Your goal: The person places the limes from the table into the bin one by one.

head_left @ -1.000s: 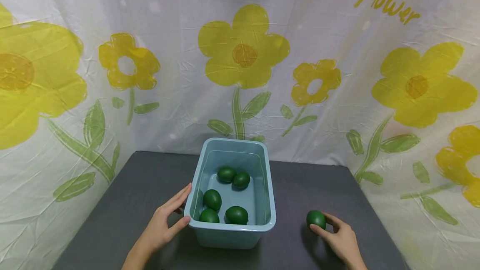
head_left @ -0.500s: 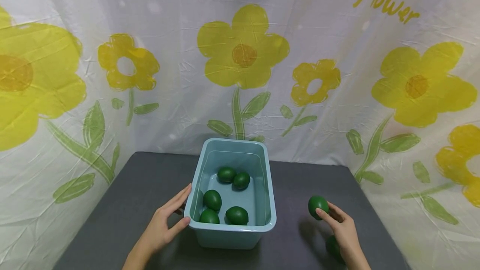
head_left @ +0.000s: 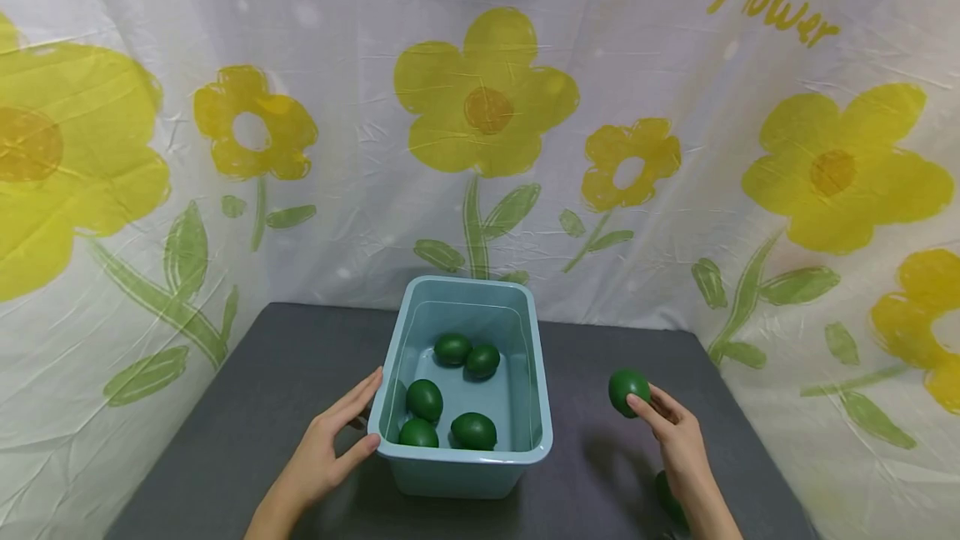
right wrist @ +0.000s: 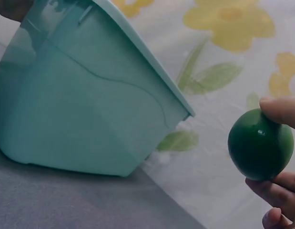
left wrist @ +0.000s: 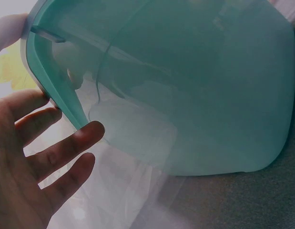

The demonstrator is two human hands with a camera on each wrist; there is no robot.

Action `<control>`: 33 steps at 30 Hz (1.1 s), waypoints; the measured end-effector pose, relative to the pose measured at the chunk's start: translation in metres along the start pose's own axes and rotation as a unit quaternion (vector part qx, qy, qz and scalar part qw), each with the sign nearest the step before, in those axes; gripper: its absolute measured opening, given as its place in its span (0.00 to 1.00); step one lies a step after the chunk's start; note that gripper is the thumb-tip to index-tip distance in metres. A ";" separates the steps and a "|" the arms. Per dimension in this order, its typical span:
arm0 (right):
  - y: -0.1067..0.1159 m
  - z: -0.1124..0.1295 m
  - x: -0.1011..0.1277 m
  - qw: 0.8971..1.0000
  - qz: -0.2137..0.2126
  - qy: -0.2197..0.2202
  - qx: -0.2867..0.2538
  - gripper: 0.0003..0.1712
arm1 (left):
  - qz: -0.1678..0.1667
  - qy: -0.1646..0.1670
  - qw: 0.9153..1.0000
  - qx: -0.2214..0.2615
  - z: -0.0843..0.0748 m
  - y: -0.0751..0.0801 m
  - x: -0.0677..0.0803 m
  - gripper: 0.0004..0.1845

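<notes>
A light-blue plastic bin [head_left: 468,473] stands in the middle of the dark table, with several dark green limes [head_left: 473,432] on its floor. My left hand [head_left: 325,448] rests against the bin's left rim, thumb near the front corner; the left wrist view shows its fingers [left wrist: 66,148] spread and mostly straight at the rim. To the right of the bin, my right hand [head_left: 677,436] pinches a smooth green lime [right wrist: 260,144] between thumb and fingers, raised above the table. Another lime [head_left: 670,500] lies on the table, partly hidden behind my right wrist.
A white curtain [head_left: 360,215] printed with yellow flowers hangs behind and on both sides of the table [head_left: 581,357]. The bin's rim [head_left: 542,390] rises between the right hand and the limes inside. A small dark object, unclear, shows at the bottom edge by the right forearm.
My right hand has lifted the lime off the table and moved it farther from me, uncovering another lime near the wrist. The left hand and the bin have stayed still.
</notes>
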State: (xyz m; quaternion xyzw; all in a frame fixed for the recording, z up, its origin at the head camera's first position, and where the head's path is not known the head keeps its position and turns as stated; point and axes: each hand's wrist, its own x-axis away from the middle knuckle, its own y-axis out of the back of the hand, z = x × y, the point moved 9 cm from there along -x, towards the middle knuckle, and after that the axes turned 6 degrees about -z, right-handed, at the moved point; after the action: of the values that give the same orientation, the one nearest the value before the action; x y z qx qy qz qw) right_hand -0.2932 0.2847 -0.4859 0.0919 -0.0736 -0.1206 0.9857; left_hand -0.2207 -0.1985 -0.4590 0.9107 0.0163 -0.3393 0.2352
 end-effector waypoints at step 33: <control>-0.044 0.073 -0.011 0.992 0.023 0.103 -0.062 0.33 | 0.009 -0.001 1.000 -0.005 0.006 0.000 0.003 0.38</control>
State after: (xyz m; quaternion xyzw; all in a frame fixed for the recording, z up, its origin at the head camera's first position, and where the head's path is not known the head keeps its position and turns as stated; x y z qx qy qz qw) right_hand -0.3260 0.2338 -0.4248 0.0406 0.0342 -0.0917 0.9944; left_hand -0.2223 -0.2017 -0.4644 0.9092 0.0090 -0.3381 0.2429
